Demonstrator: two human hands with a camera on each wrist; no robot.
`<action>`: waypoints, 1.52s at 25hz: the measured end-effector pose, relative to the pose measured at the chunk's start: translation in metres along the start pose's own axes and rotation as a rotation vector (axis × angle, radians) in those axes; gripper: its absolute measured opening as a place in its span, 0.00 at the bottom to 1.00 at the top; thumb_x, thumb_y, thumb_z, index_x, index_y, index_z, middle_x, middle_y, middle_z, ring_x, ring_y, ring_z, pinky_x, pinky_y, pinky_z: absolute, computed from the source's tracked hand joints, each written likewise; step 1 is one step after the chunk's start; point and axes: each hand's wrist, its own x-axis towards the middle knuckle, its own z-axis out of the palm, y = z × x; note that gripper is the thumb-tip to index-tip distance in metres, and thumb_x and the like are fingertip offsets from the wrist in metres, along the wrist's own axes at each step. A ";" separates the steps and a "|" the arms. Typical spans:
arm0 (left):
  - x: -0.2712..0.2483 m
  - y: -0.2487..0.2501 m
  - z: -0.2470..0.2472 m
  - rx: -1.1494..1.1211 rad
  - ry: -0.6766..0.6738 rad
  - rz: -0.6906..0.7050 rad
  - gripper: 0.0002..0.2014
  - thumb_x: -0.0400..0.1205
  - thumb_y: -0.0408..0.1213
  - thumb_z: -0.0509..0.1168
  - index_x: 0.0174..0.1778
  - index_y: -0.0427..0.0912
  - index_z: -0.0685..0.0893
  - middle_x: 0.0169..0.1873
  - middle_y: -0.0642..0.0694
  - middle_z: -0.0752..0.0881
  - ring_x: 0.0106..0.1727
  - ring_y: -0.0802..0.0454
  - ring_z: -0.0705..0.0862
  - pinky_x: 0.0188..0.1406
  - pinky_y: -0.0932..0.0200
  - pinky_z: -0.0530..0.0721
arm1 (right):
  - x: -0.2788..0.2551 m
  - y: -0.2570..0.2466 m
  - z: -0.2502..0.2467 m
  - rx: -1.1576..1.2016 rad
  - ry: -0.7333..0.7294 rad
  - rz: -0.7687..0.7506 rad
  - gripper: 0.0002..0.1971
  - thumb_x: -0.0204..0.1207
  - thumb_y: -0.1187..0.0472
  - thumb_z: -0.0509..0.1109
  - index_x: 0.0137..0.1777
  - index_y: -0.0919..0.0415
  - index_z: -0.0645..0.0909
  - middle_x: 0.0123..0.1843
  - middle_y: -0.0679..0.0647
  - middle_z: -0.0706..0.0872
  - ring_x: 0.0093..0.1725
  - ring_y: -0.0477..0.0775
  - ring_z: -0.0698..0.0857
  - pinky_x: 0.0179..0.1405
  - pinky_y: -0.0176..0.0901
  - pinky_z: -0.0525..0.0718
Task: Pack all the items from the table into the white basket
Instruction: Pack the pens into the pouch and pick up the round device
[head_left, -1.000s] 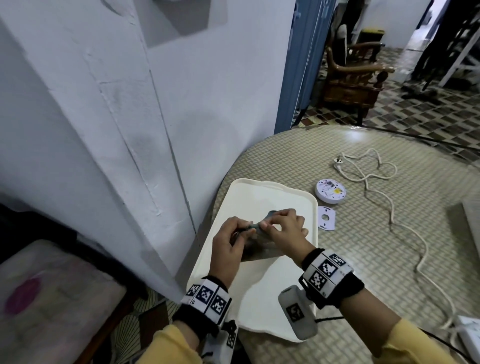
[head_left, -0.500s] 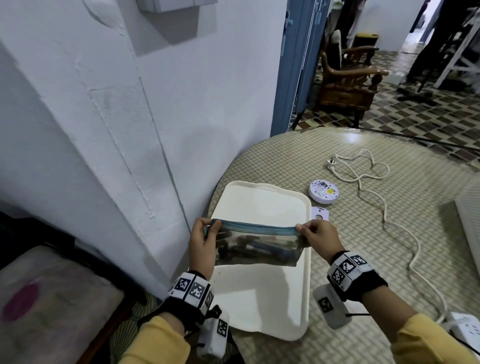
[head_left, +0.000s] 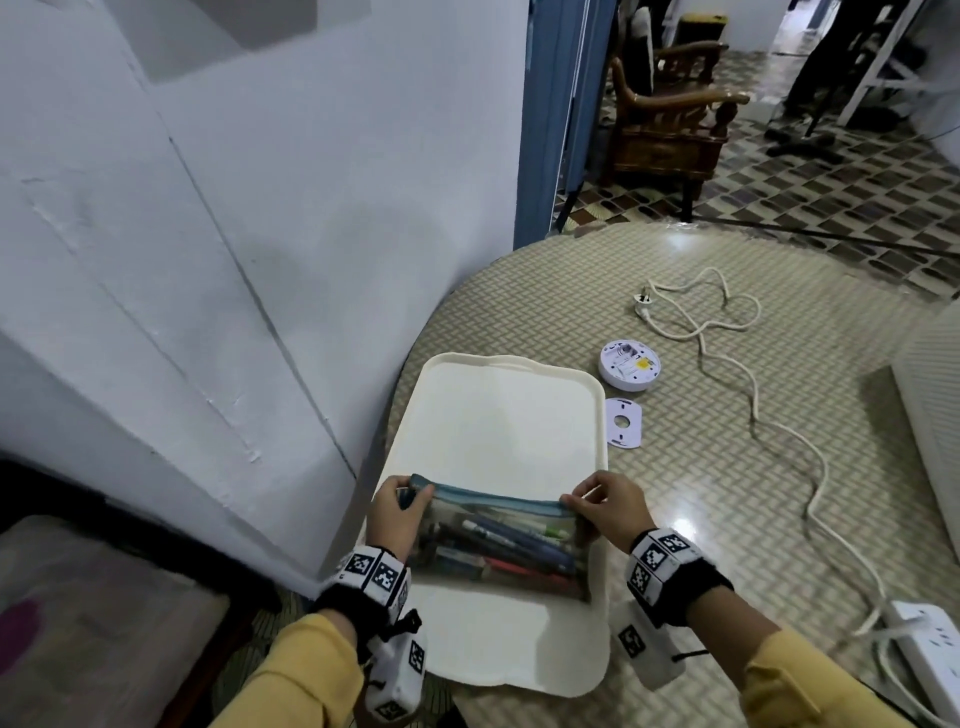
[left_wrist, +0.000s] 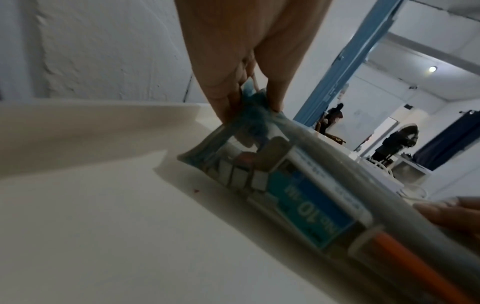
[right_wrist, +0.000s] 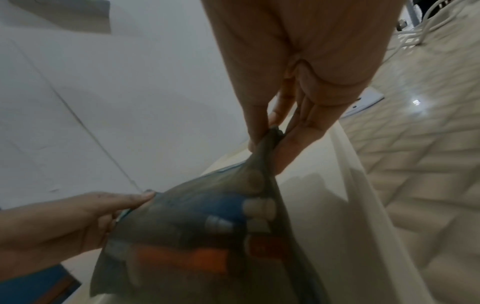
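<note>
Left hand (head_left: 397, 514) and right hand (head_left: 608, 506) each pinching top corner of see-through zip pouch full of pens (head_left: 498, 545), stretched taut over cream plastic tray (head_left: 493, 415). Tip: keep zip edge up, lift level so nothing shifts. White basket probably thing at right edge, can't tell.

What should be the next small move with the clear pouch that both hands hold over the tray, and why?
Probably lift the pouch off the cream tray and carry it right, toward the white ribbed object at the table's edge, which may be the basket. The left hand and right hand each pinch a top corner, and the blue zip strip looks drawn across, though I cannot confirm that it is sealed.
</note>
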 end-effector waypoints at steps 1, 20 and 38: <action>0.005 -0.001 0.004 0.065 -0.026 0.012 0.14 0.78 0.33 0.71 0.58 0.34 0.80 0.54 0.37 0.85 0.59 0.39 0.82 0.59 0.51 0.80 | 0.004 0.002 -0.002 0.010 -0.010 0.003 0.10 0.69 0.59 0.80 0.37 0.62 0.81 0.29 0.55 0.86 0.25 0.47 0.83 0.27 0.38 0.83; 0.092 0.133 0.179 0.281 -0.394 0.476 0.23 0.74 0.36 0.75 0.65 0.38 0.80 0.62 0.43 0.83 0.66 0.46 0.78 0.69 0.53 0.71 | 0.097 0.070 -0.085 -0.558 0.226 -0.079 0.20 0.71 0.47 0.75 0.38 0.67 0.82 0.47 0.65 0.80 0.52 0.67 0.78 0.46 0.52 0.80; 0.139 0.164 0.281 0.481 -0.442 0.454 0.50 0.51 0.61 0.82 0.69 0.45 0.74 0.64 0.48 0.81 0.67 0.47 0.78 0.67 0.41 0.73 | 0.112 0.077 -0.075 -0.593 0.391 0.096 0.33 0.62 0.39 0.63 0.63 0.58 0.73 0.51 0.56 0.73 0.51 0.60 0.73 0.47 0.53 0.74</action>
